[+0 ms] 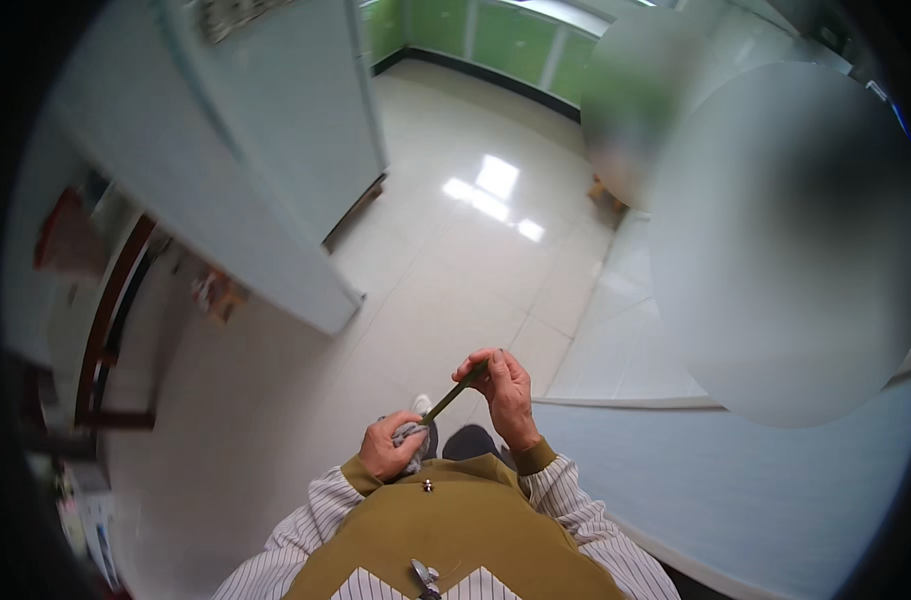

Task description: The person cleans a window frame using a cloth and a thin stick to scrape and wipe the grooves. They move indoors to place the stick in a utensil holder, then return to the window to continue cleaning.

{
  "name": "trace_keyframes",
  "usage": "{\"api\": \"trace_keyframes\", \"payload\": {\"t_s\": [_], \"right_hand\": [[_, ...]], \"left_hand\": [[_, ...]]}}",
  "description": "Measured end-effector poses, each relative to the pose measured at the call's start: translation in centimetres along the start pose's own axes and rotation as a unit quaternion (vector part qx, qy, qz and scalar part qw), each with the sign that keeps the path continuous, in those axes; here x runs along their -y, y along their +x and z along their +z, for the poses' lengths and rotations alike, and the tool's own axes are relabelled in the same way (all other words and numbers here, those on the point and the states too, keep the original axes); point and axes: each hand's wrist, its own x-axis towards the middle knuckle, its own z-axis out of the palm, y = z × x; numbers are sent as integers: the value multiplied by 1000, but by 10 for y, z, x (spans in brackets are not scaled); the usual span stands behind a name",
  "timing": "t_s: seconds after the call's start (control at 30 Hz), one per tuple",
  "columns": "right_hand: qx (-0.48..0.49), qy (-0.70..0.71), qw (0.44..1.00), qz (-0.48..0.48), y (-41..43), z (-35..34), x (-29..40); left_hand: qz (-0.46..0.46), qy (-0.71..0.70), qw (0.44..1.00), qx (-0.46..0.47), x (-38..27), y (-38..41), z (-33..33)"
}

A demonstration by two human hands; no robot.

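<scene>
A slim green strip [451, 395], perhaps a leaf or stalk, slants between my two hands in front of my body. My right hand [509, 394] pinches its upper end between thumb and fingers. Lower and to the left, my left hand [380, 452] grips a bunched grey cloth [412, 444], and the strip's lower end runs into it. How far the strip reaches inside the cloth is hidden. Below both hands is the olive-brown front of my garment [440, 517], with striped sleeves at either side.
A pale upright panel [275, 247] stands to the left, with a dark red wooden frame [125, 300] beyond it. Light tiled floor [440, 292] stretches ahead towards green lower panels [515, 41]. At right is a pale blue-white surface [725, 480]; large blurred patches hide what is above it.
</scene>
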Motion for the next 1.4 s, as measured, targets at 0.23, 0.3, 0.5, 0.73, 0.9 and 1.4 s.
{"api": "trace_keyframes", "payload": {"t_s": [0.23,0.3,0.5,0.73,0.9,1.4], "right_hand": [[-153,2,987,-59,144,-69,42],[-152,5,986,-72,196,-91,54],[-125,14,987,-96,375,-129,112],[-59,3,998,-5,574,-134,147],[-191,-4,981,-25,723,-157,139],[-318,77,945,15,1066,-173,207]], "left_hand": [[46,43,974,219,-41,212,0],[84,36,974,207,-41,271,10],[91,48,980,167,-91,449,6],[41,72,992,97,-123,599,-26],[50,69,993,82,-111,733,-67],[-4,-55,998,0,-145,1123,-246]]}}
